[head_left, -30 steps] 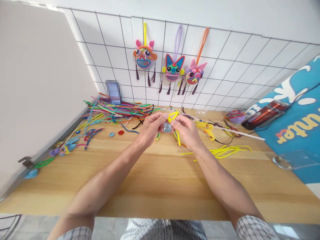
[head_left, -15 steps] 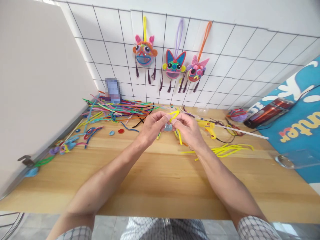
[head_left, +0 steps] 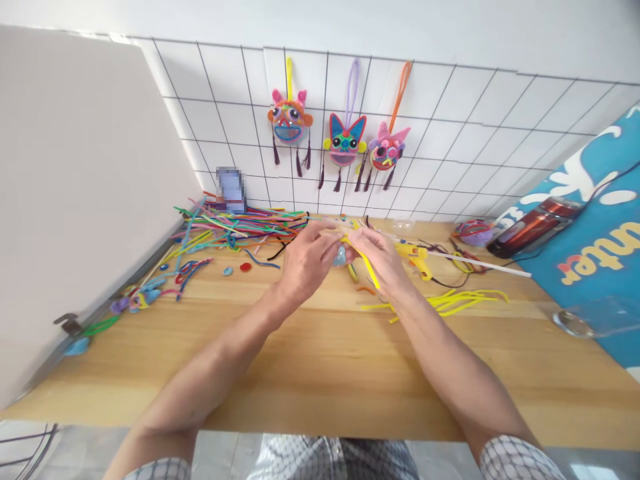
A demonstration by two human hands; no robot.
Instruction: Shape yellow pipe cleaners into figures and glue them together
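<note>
A yellow pipe cleaner (head_left: 369, 267) is pinched between my two hands above the table's back part. My left hand (head_left: 309, 261) is closed, its fingertips meeting those of my right hand (head_left: 379, 257), which is closed on the same pipe cleaner. One end of it slants down toward me past my right fingers. Just under my fingertips shows a clear, bluish rounded piece (head_left: 340, 256), mostly hidden by the hands. To the right of my right hand lies a yellow hot glue gun (head_left: 415, 259) with a white glue stick in its back.
Loose yellow pipe cleaners (head_left: 450, 303) lie right of my forearm. A heap of coloured pipe cleaners (head_left: 250, 223) fills the back left, by a phone (head_left: 231, 190). Decorated masks (head_left: 345, 140) hang on the wall grid. A red flask (head_left: 535, 227) and clear cup (head_left: 595, 320) are at right.
The bend in the yellow pipe cleaner between my fingertips is now mostly covered, and a longer end hangs toward the lower right. My left hand has turned inward. The camera view has tilted up slightly.
</note>
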